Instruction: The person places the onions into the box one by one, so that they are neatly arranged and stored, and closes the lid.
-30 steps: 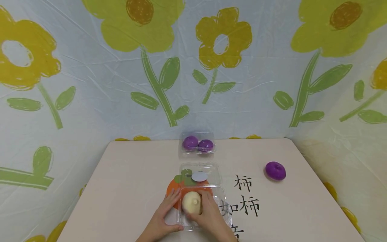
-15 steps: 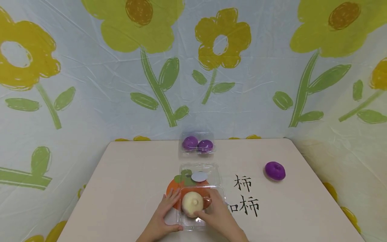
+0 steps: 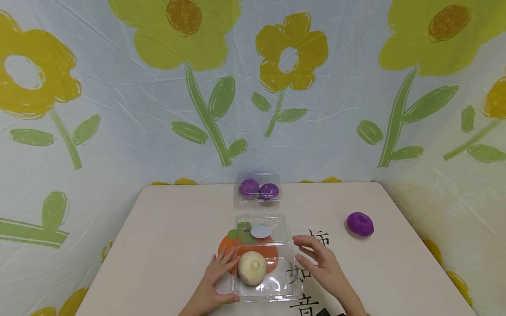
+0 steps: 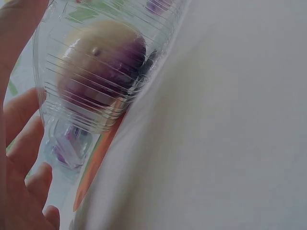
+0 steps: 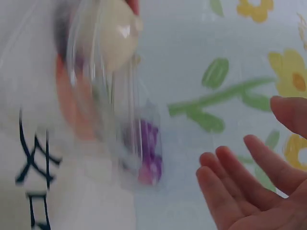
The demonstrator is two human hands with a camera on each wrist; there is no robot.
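Observation:
A clear plastic clamshell box (image 3: pixel 282 276) lies with its lid folded back, over an orange print on the table. In its left half sits one round turnip (image 3: pixel 252 268), cream on top with a small nub. From the left wrist view, the same turnip (image 4: pixel 103 62) is purple lower down, seen through the ribbed wall. My left hand (image 3: pixel 213 281) rests against the box's left side, fingers spread, thumb at the front left corner. My right hand (image 3: pixel 324 265) is off the box's right edge, fingers loosely bent with nothing in them. The right wrist view also shows this hand (image 5: pixel 254 191) holding nothing.
Behind the box, a closed clear box (image 3: pixel 258 199) holds two purple rounds. A loose purple turnip-like round (image 3: pixel 360 224) lies on the table (image 3: pixel 170 228) at the right. Black written characters (image 3: pixel 326 268) mark the tabletop. A flower-printed cloth (image 3: pixel 336 109) walls in the back and sides.
My right hand has let go of the turnip and moved right, out of the box. The turnip stays in the box's left half. My left hand has hardly moved.

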